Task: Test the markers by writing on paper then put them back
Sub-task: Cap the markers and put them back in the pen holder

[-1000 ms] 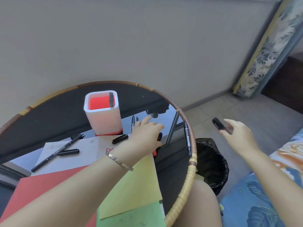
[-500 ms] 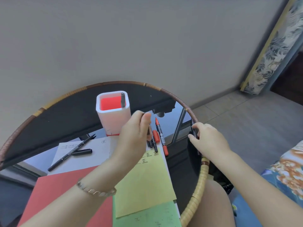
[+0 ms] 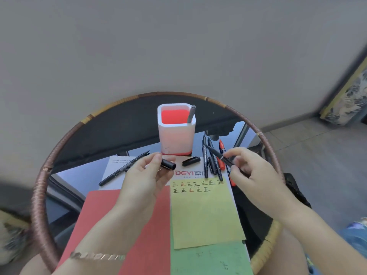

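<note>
Left hand (image 3: 145,175) pinches a black cap (image 3: 168,164) between thumb and fingers, open end facing right. Right hand (image 3: 250,171) grips a black marker (image 3: 217,154) near its lower end, barrel angled up and left, free end pointing toward the holder. Cap and marker are apart, both held over the top edge of the paper.

Layout: white holder (image 3: 176,133) with red inside stands at the back of the tabletop (image 3: 127,120), one grey pen (image 3: 191,114) in it. Spare markers (image 3: 213,165), black plus one red, lie bunched just right of the holder's base. A loose cap (image 3: 191,161) lies on the white sheet (image 3: 117,165), and an uncapped black marker (image 3: 124,168) lies further left. Yellow sheet (image 3: 204,211) has two rows of test marks at the top, rest blank. Red sheet (image 3: 119,225) to its left, green sheet (image 3: 208,259) below.

My read: marker just uncapped, writing comes next. Can't tell which end carries the tip; blur hides it.

Doing it well:
- Turn the marker so the tip faces down before touching paper.
- Write in the blank spot right after the last mark in row two, so each result stays readable.
- Light pressure, one short character.
- Hold onto the cap in the left hand, there's already a stray one on the sheet.
- Recap fully, then drop it into the holder, not the pile.
</note>
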